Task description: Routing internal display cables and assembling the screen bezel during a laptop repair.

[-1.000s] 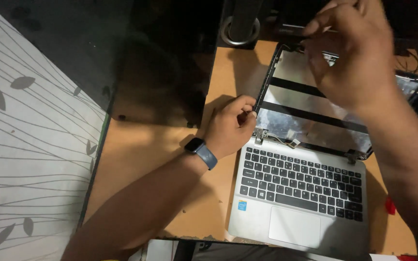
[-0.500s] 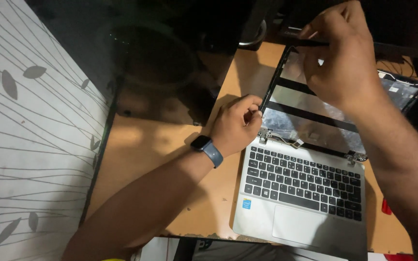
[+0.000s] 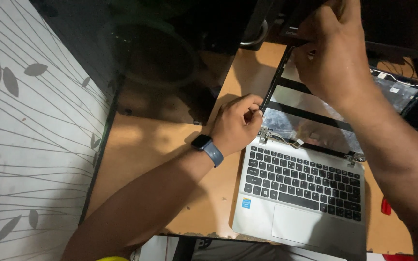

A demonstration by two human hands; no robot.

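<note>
Laptop (image 3: 301,198): silver, open on the wooden desk (image 3: 170,159) at the right of the view, keyboard towards the person; its screen bezel seems to be off, leaving the bare back of the lid with black tape strips and foil in sight.
Lid frame (image 3: 273,83): the thin black left edge of the screen half, standing up from the left hinge (image 3: 264,134).
Left hand (image 3: 235,123): fingers closed in a pinch on the lower part of the lid frame, just above the hinge; a dark smartwatch with a blue strap (image 3: 208,147) sits on the wrist.
Right hand (image 3: 335,53): curled over the top left corner of the lid, fingers together and gripping there; what lies under the fingertips is hidden.
Loose wiring (image 3: 286,140): thin cables and a small connector lie bare along the hinge line, between the two hinges.
Risk: I judge that pulling the frame unevenly could crack the thin plastic or strain the hinge, and a slip near the bare cables could tear them.
Surroundings: dark objects behind the desk, a pale leaf-patterned surface (image 3: 30,145) at left, a small red thing (image 3: 386,207) by the laptop's right side.
</note>
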